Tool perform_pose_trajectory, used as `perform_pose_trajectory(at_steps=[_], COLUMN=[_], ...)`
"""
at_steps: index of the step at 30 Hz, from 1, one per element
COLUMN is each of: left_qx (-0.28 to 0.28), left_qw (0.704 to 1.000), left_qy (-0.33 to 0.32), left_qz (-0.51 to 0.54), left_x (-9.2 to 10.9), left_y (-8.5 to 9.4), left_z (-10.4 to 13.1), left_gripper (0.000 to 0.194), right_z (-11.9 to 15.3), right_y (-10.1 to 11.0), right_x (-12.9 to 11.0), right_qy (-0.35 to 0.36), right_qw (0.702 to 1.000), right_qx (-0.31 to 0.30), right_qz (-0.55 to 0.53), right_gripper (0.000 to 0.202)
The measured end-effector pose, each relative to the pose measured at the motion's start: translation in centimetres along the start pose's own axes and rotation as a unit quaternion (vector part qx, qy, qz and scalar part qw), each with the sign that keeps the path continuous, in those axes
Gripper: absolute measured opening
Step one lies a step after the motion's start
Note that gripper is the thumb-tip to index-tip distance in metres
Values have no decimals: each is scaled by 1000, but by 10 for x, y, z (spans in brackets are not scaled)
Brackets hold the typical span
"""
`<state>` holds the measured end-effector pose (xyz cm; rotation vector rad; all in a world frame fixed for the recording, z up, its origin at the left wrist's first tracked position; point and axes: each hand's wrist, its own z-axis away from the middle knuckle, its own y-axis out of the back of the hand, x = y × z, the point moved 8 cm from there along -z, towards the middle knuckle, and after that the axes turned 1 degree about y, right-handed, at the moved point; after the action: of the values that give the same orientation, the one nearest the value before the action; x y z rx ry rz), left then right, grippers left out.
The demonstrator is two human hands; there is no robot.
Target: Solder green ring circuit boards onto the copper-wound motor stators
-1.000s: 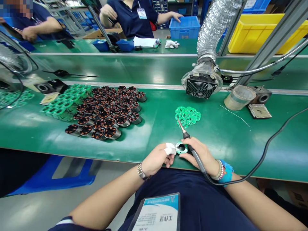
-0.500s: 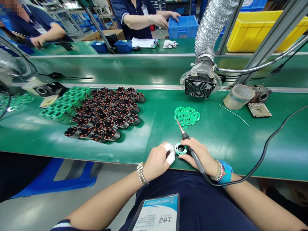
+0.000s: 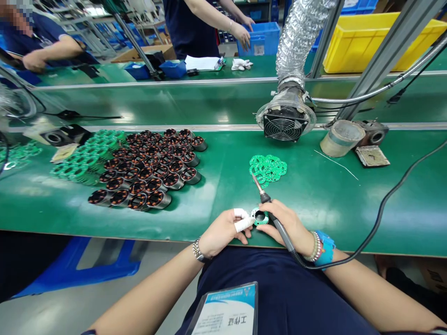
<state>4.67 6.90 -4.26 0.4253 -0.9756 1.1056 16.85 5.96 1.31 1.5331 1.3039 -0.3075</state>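
Low in front of me, near the table's edge, is a small round motor stator (image 3: 256, 223) with a green ring-shaped circuit board on top and a dark centre hole. My right hand (image 3: 289, 225) grips a soldering iron (image 3: 279, 225), its tip pointing up and away, while thumb and fingertips also pinch the stator. White wraps cover two fingers of my left hand (image 3: 225, 228). Those fingers reach to the stator's left rim and touch it; the others curl below. Just beyond the iron's tip lies a loose pile of green ring boards (image 3: 270, 167).
Rows of wound stators (image 3: 150, 172) stand at left beside stacked green boards (image 3: 87, 153). A fan (image 3: 284, 128) on a foil duct hangs ahead. Right are a round tub (image 3: 340, 139), solder wire (image 3: 337, 164) and a sponge tray (image 3: 373, 156). Co-workers occupy the opposite bench with a blue bin (image 3: 260, 39).
My left fingers have uncurled and come onto the stator's left rim. The right hand keeps the iron and stator. Across the bench, a co-worker's hands and the blue bin have shifted slightly.
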Motion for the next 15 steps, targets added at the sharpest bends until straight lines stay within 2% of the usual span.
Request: perform_pose_trajectory(at_steps=[4, 8, 12, 15], left_qx=[22, 16, 51, 71], left_qw=[997, 993, 969, 941], left_qy=[1, -11, -107, -165], left_qz=[-71, -115, -218, -288], left_x=[7, 8, 19, 28], left_y=[-4, 2, 13, 11], left_z=[-2, 1, 5, 9], left_gripper=[33, 34, 25, 22], right_z=[1, -2, -5, -5], right_y=[0, 3, 9, 13], right_x=[0, 4, 5, -1], right_qy=[5, 1, -17, 0], right_qw=[1000, 1000, 999, 1000], right_qx=[5, -1, -22, -8], right_qz=[7, -4, -26, -15], right_gripper=[26, 32, 46, 50])
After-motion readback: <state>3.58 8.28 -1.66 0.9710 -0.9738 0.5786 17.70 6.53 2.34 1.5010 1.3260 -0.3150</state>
